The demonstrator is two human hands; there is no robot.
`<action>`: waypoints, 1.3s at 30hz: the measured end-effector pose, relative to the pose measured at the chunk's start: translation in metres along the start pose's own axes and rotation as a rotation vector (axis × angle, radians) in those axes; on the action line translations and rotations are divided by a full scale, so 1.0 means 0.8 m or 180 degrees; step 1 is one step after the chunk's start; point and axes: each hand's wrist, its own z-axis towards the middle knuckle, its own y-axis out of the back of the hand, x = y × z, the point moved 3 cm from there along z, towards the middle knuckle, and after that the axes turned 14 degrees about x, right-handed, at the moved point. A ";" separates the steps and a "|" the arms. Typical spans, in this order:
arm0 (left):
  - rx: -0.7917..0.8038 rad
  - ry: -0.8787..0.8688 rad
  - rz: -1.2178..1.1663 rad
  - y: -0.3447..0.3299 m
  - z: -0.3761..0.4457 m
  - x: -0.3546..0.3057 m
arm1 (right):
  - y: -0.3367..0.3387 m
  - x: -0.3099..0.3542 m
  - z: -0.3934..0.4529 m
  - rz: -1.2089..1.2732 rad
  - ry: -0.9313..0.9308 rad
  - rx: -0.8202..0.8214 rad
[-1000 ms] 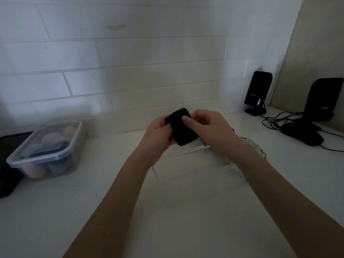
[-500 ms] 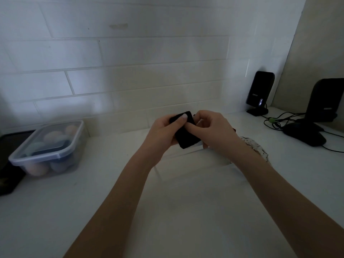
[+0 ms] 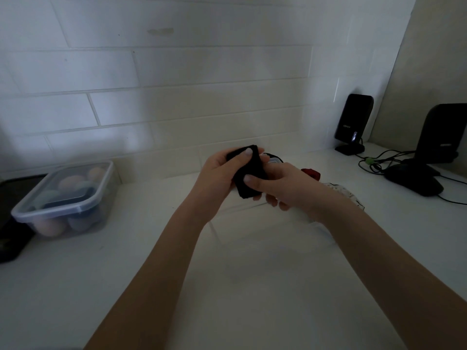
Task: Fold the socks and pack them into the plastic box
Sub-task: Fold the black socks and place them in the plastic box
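Head view, left to right: a dark flat object (image 3: 11,238) lies at the far left edge of the white counter (image 3: 141,269), partly cut off by the frame. Just beside it stands a lidded clear plastic container (image 3: 64,198), holding rounded pale, peach and blue items; their nature cannot be determined in the dim light. Toward the centre, both bare forearms extend forward over the counter. The left hand (image 3: 217,178) is closed on the upper left part of a folded black sock (image 3: 249,173), thumb laid across its top front face, fingers behind. The right hand (image 3: 285,188) is closed on the lower right part of the same sock, thumb pressed on its front, fingers curled beneath. The sock is thus clamped between both hands, held above the counter and tilted, upper end away from the camera. Directly below the hands sits a clear plastic box (image 3: 242,223), its walls faintly visible; whether it holds anything cannot be told. Behind the right hand lie a red item (image 3: 310,174) and a pale patterned fabric piece (image 3: 343,193), both partly hidden by the right wrist. Further right, near the tiled wall (image 3: 202,97), stand a small black speaker (image 3: 353,122) with a lit indicator, tangled cables (image 3: 379,160), and a second black speaker (image 3: 442,137) on a dark base at the right edge.
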 end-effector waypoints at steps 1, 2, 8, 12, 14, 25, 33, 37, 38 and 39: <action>0.0009 0.0005 -0.0030 -0.001 0.000 0.000 | 0.000 0.000 0.000 -0.0006 0.0056 -0.0021; 0.0008 0.0008 -0.0031 -0.002 0.000 0.000 | 0.001 0.000 0.000 -0.0015 0.0086 -0.0047; 0.0030 0.0166 0.0432 0.004 -0.002 0.001 | -0.002 -0.005 0.000 0.0020 -0.0157 0.0271; -0.0161 0.0134 0.0772 0.012 -0.008 -0.006 | -0.008 0.003 -0.007 0.0252 -0.0125 0.0646; -0.0240 -0.0001 0.0857 0.011 -0.015 -0.008 | -0.011 0.009 -0.011 0.0530 -0.0136 0.0832; -0.0634 0.0024 0.2758 -0.011 -0.074 0.007 | -0.021 0.003 -0.032 -0.0412 -0.1259 0.1786; -0.0820 -0.0073 0.2710 -0.017 -0.084 0.005 | -0.064 0.007 -0.024 -0.0777 -0.1604 0.1872; -0.0724 0.0016 0.2738 -0.017 -0.082 0.008 | -0.070 0.017 -0.023 -0.2044 -0.1375 0.1799; -0.0711 0.0015 0.2735 -0.017 -0.082 0.008 | -0.070 0.016 -0.022 -0.2234 -0.1415 0.1790; -0.0701 0.0013 0.2738 -0.016 -0.082 0.009 | -0.070 0.015 -0.021 -0.2386 -0.1451 0.1764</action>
